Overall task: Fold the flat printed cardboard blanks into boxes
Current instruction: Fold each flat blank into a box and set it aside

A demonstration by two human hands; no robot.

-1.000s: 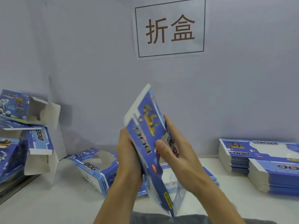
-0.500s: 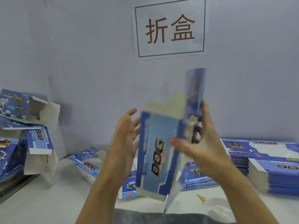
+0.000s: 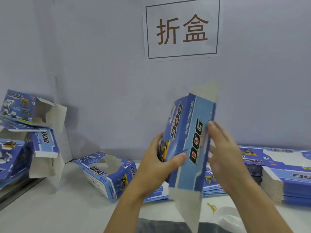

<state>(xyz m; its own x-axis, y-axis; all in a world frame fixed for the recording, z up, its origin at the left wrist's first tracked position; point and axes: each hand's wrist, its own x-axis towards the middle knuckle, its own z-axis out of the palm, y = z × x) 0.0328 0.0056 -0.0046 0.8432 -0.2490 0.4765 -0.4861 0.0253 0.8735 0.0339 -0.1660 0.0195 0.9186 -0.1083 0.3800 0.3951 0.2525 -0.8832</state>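
Between both hands, raised above the table (image 3: pixel 50 207): half-erected blue box blank (image 3: pixel 190 145), tilted, end flaps unfolded. Left hand (image 3: pixel 161 165) grasps its left edge, thumb across the front; right hand (image 3: pixel 223 152) presses flat-fingered against the right side.

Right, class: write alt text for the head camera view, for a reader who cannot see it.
Two bare hands shape a blue printed box: the left hand grips its side, the right hand lies flat against it. Folded boxes pile up at left; flat blanks are stacked at right.
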